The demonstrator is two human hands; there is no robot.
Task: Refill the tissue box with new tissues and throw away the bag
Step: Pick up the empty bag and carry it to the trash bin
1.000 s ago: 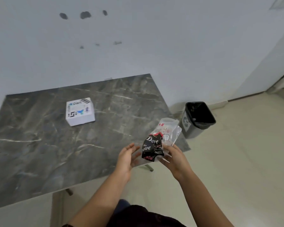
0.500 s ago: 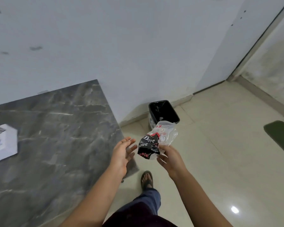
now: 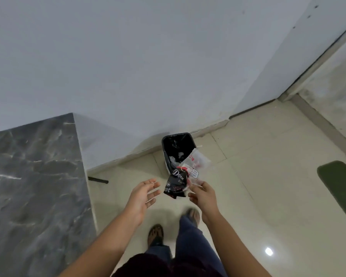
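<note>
My right hand [image 3: 203, 195] pinches a crumpled empty bag [image 3: 183, 176], part clear plastic with red print, part black with white lettering. The bag hangs in the air just in front of a black-lined waste bin [image 3: 178, 148] that stands on the floor against the wall. My left hand [image 3: 143, 196] is open beside the bag, palm turned toward it, not touching it. The tissue box is out of view.
The dark marble table [image 3: 34, 186] fills the left side; its corner and a black leg [image 3: 98, 179] lie left of the bin. Pale floor tiles spread to the right, with a dark green mat [image 3: 340, 188] at the right edge. My feet stand below the hands.
The view has swung right and I have stepped toward the bin; the tissue box has left the frame. My right hand still carries the bag, which is now closer to the bin.
</note>
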